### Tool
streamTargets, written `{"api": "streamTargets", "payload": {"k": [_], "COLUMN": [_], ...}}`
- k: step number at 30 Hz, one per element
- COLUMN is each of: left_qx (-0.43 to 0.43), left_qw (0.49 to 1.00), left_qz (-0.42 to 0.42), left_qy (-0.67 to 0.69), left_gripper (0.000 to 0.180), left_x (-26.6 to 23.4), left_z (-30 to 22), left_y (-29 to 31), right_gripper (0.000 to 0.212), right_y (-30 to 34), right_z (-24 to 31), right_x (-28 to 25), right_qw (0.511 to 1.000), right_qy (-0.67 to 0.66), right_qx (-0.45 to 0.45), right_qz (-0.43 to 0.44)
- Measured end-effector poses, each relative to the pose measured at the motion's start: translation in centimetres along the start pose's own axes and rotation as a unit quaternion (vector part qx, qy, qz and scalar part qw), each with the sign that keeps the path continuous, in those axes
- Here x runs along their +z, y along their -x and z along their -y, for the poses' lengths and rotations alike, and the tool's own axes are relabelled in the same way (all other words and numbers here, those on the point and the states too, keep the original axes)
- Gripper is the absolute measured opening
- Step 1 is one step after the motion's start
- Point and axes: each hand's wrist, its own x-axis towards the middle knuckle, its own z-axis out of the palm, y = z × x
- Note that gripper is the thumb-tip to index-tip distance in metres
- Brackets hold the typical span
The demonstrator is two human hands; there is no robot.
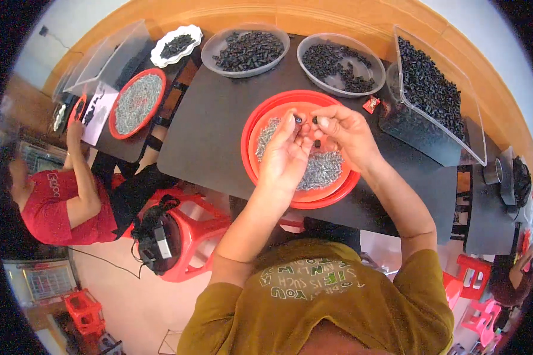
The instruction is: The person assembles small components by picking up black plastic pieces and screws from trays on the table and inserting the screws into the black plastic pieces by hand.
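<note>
Both my hands are raised over a red round tray on the dark table. Inside it lie heaps of small silvery metal pieces, too fine to name. My left hand is palm up, its thumb and fingers closed on a small black cylindrical part. My right hand pinches another small black part, a short gap from the first. A further black piece shows below, by the right fingers; whether they hold it is unclear.
Two clear round bowls of black parts stand at the table's far side. A clear bin heaped with black parts is at the right, beside a small red packet. A co-worker sits left, near another red tray.
</note>
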Motion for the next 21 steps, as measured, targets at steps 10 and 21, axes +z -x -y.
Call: {"api": "streamTargets", "payload": {"k": [10,21], "left_qx": [0.069,0.088], "left_qw": [0.997,0.994], "left_qz": [0.041,0.058], "left_qy": [0.0,-0.008], "left_gripper": [0.016,0.015], "left_x": [0.5,0.5], "left_z": [0.1,0.9], "left_y": [2.0,2.3], "right_gripper": [0.014,0.012], "right_y": [0.7,1.2], "right_z": [-2.2,-2.3], "right_x": [1.5,1.6], "right_qw": [0.995,0.993], "right_qy": [-0.019,-0.043], "right_qx": [-0.093,-0.107], "right_qz": [-0.014,-0.002]}}
